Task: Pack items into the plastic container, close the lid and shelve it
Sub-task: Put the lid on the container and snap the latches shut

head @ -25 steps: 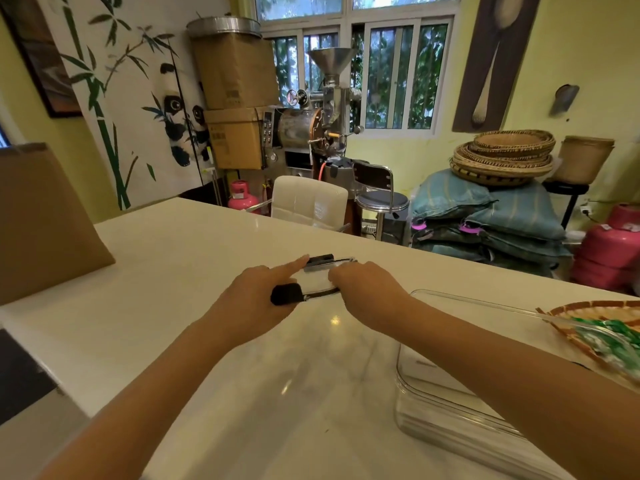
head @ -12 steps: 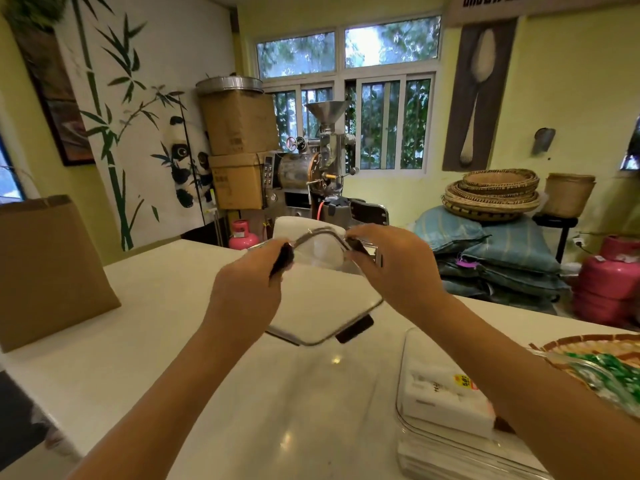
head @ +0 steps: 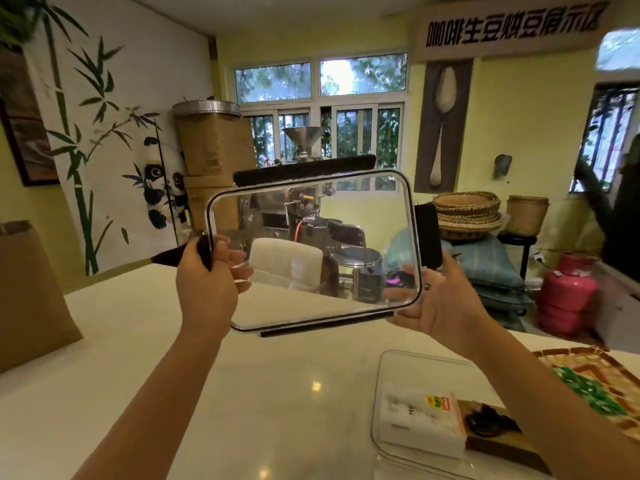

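A clear rectangular lid [head: 346, 299] with black latch flaps on its edges is held upright in the air in front of me. My left hand [head: 207, 282] grips its left edge and my right hand [head: 440, 299] grips its lower right corner. The clear plastic container [head: 384, 372] stands open on the white table at the lower right. Inside it lie a white packet [head: 415, 417] with a yellow and red label and a brown packet [head: 498, 431] with a dark print. My right forearm crosses over the container's right side.
A brown paper bag [head: 31, 296] stands at the table's left edge. A woven tray [head: 595, 375] with green wrapped things lies at the right. Behind the white table [head: 242, 393] are a white chair, a roasting machine, cardboard boxes, baskets on sacks and a pink gas cylinder.
Both hands picked the lid up off the table and raised it, turning it upright until it faces me. The view tilted upward.
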